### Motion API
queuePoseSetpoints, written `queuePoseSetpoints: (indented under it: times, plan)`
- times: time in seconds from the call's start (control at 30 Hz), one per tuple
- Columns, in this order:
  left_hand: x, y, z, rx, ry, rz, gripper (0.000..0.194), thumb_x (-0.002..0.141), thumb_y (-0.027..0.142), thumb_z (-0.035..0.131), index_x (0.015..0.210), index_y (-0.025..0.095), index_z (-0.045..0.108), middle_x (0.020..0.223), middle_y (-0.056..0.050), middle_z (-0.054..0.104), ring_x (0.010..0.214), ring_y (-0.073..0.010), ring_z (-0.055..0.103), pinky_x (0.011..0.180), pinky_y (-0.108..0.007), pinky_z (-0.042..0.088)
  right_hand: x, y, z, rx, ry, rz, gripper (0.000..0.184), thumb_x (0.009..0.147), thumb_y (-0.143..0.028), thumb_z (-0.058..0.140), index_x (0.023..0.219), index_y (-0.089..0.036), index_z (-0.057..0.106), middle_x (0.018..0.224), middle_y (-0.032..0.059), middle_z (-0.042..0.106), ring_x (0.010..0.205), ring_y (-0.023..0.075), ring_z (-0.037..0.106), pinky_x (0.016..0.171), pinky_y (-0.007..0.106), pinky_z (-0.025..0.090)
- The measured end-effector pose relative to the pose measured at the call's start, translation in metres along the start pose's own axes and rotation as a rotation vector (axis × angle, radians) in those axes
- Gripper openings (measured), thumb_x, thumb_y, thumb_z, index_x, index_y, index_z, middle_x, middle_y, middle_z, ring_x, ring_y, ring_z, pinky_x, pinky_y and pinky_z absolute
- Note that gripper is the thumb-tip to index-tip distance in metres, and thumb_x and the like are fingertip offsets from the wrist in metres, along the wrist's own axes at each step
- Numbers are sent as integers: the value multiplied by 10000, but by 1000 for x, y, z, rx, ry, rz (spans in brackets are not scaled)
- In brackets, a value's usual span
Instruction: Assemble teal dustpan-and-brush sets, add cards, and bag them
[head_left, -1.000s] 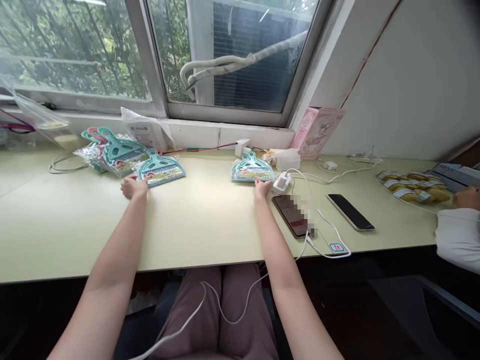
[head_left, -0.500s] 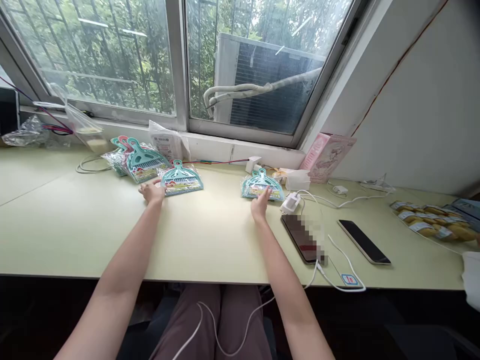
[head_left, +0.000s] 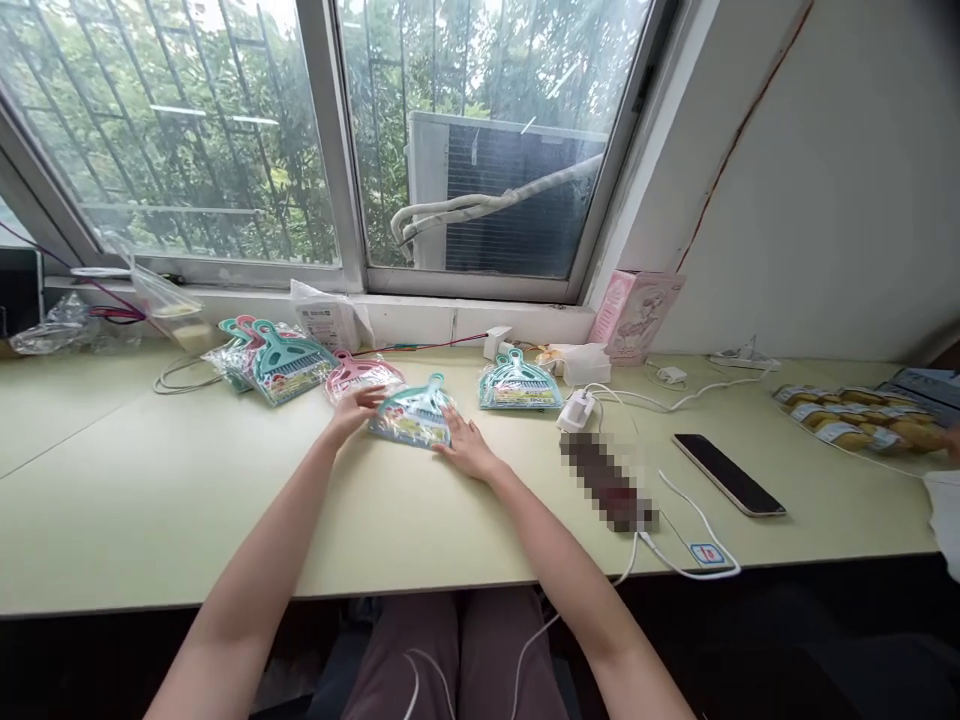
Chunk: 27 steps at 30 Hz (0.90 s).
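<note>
A teal mini dustpan-and-brush set in a clear packet (head_left: 415, 414) lies on the pale green table (head_left: 150, 480), held between both hands. My left hand (head_left: 352, 410) grips its left edge, fingers curled over it. My right hand (head_left: 466, 450) presses on its right lower corner with fingers spread. A pink set (head_left: 358, 372) lies just behind it. Another teal packet (head_left: 519, 383) rests to the right, apart from both hands. A heap of more packets (head_left: 270, 358) sits at the back left.
A phone on a white charging cable (head_left: 607, 482) and a second dark phone (head_left: 729, 474) lie to the right. Yellow packaged items (head_left: 855, 412) and another person's sleeve (head_left: 946, 510) are at the far right. A pink box (head_left: 636, 312) leans by the window sill.
My left hand has slid a teal packet from the left heap toward the middle, uncovering a pink one. My right hand has left the right teal packet and come onto the moved one.
</note>
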<state>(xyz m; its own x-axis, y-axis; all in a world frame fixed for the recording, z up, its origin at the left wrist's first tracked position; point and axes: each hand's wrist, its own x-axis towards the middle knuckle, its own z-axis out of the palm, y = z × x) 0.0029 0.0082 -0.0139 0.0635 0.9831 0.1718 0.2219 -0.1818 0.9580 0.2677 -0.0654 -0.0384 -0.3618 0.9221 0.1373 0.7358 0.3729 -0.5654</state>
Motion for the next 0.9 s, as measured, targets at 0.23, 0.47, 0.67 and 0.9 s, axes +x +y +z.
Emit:
queuePoseSetpoints:
  times: [0.23, 0.47, 0.67, 0.9]
  plan:
    - [-5, 6, 17, -134, -136, -74, 629, 538, 405, 831, 1095, 153, 685, 1037, -114, 727, 905, -244, 681, 834, -353, 530, 10, 19, -14, 168, 141, -26, 850, 745, -207, 708, 1499, -209, 316, 1593, 141, 228, 1481, 281, 203, 1191, 449, 225]
    - [-9, 9, 21, 50, -236, -101, 436, 584, 546, 797, 682, 159, 622, 613, -5, 596, 582, -161, 594, 510, -237, 436, 7, 15, -23, -23, 228, -202, 810, 726, -57, 700, 1438, -331, 426, 1409, 62, 530, 1372, 260, 411, 1140, 466, 319]
    - [-15, 18, 34, -174, -163, -181, 674, 626, 503, 805, 1165, 233, 503, 933, -50, 697, 820, -214, 693, 664, -272, 527, 9, 12, -22, -203, 309, -197, 475, 756, -46, 694, 1164, -287, 677, 1375, 51, 546, 1277, 251, 481, 1042, 421, 405]
    - [-18, 21, 53, -313, -279, -131, 732, 633, 394, 835, 1186, 257, 377, 992, -63, 705, 874, -229, 713, 731, -298, 551, 8, 12, -22, -344, 384, -151, 390, 824, 27, 532, 1099, -223, 651, 1155, 68, 618, 1065, 206, 561, 898, 350, 419]
